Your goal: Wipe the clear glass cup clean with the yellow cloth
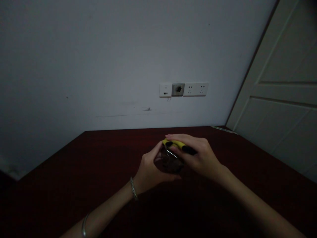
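Both hands meet over the middle of the dark red table. My left hand (pixel 151 168) curls round a dark, shiny, see-through object that looks like a glass (pixel 172 163), thumb and fingers on its sides. A bright reflection runs along its upper part. My right hand (pixel 199 153) is closed on a yellow-and-black tool (pixel 177 144), held across the top of the glass-like object. The tool's working end is hidden, and its kind is too dark to make out. Whether it touches the object's rim, I cannot tell.
The dark red table (pixel 111 152) reaches back to a pale wall (pixel 111 59). White sockets (pixel 195 89) and a grey switch plate (pixel 178 89) are on that wall. A panelled door (pixel 282 86) stands at the right, near a pale strip (pixel 224 129) on the table edge.
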